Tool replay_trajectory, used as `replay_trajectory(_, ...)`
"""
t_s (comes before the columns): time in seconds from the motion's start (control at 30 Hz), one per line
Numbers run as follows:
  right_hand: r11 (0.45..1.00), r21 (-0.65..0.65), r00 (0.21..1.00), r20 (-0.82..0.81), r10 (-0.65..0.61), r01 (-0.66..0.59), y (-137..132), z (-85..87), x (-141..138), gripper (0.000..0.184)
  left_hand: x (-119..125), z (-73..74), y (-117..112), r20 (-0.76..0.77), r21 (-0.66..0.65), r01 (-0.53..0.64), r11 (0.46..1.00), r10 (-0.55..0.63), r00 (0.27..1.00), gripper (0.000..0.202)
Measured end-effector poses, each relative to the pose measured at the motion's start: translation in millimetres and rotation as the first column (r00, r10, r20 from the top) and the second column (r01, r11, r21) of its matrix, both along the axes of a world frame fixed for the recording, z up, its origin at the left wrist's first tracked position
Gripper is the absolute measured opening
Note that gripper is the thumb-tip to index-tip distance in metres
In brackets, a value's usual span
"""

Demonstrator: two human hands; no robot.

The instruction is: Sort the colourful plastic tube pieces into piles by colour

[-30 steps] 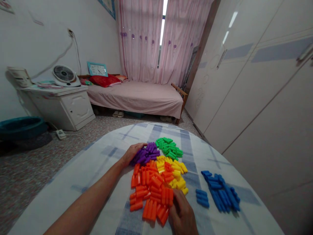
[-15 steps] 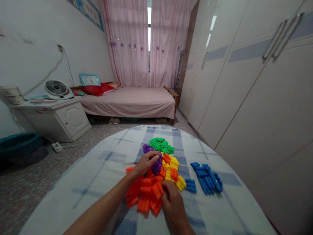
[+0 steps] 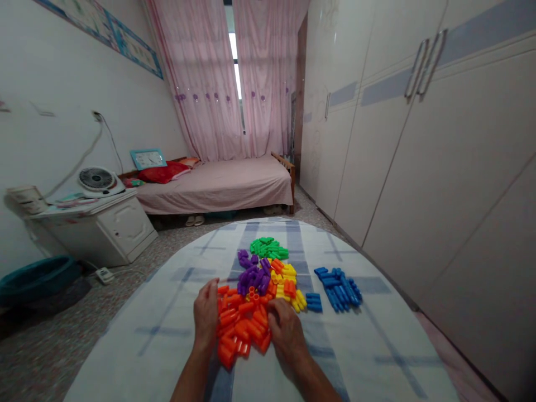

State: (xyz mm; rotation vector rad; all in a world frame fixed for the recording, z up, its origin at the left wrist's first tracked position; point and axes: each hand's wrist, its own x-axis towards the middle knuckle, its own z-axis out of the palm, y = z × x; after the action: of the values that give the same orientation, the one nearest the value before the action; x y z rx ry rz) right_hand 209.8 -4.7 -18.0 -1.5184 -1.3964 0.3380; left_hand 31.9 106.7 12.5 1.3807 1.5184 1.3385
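A heap of orange plastic building pieces [image 3: 238, 324], short and tube-like, lies on the table between my two hands. My left hand [image 3: 206, 312] stands on edge along the heap's left side, fingers stretched forward and holding nothing. At the right side, my right hand [image 3: 287, 329] touches the orange pieces with bent fingers, its thumb apart from them. Purple pieces [image 3: 253, 277] lie just beyond the orange ones. Yellow pieces [image 3: 288, 272], with a few orange ones among them, sit past my right fingertips.
Green pieces [image 3: 268, 248] form a pile farther back. Blue pieces [image 3: 339, 290] lie to the right, with a small blue group [image 3: 314, 302] nearer the yellow. A checked cloth covers the rounded table [image 3: 163, 346]. Beyond stand a bed [image 3: 218, 181] and a wardrobe [image 3: 397, 195].
My left hand has moved from over the purple pieces back to the left side of the orange heap. The orange pieces lie more gathered. The camera view has shifted.
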Motion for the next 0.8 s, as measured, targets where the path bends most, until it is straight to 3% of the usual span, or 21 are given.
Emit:
replay_trajectory(0.17,1.000,-0.007,0.999,0.013,-0.031,0.031,1,3.9,0,0.024,-12,-31.3,-7,-0.042,0.008,-0.050,0.999,0.051,0.998,0.055)
replay_trajectory(0.37,0.997,0.062,0.998,-0.031,-0.052,0.054,1,1.3,-1,0.021,-17,-42.9,10,-0.064,-0.019,-0.021,1.000,0.019,0.998,0.054)
replay_trajectory(0.5,0.984,0.117,0.989,-0.081,-0.124,0.133,-2,9.6,9,0.022,-23,-52.2,21,-0.061,-0.059,-0.023,0.998,0.020,0.998,0.058)
replay_trajectory(0.67,0.916,0.177,0.932,-0.051,-0.358,0.361,-1,29.6,70,0.027,-21,-47.6,18,-0.087,-0.042,-0.021,0.999,0.018,0.996,0.056)
replay_trajectory(0.8,0.839,0.168,0.834,0.119,-0.539,0.518,-3,25.7,143,0.037,-19,-40.4,15,-0.109,-0.043,-0.003,0.999,-0.002,0.994,0.056)
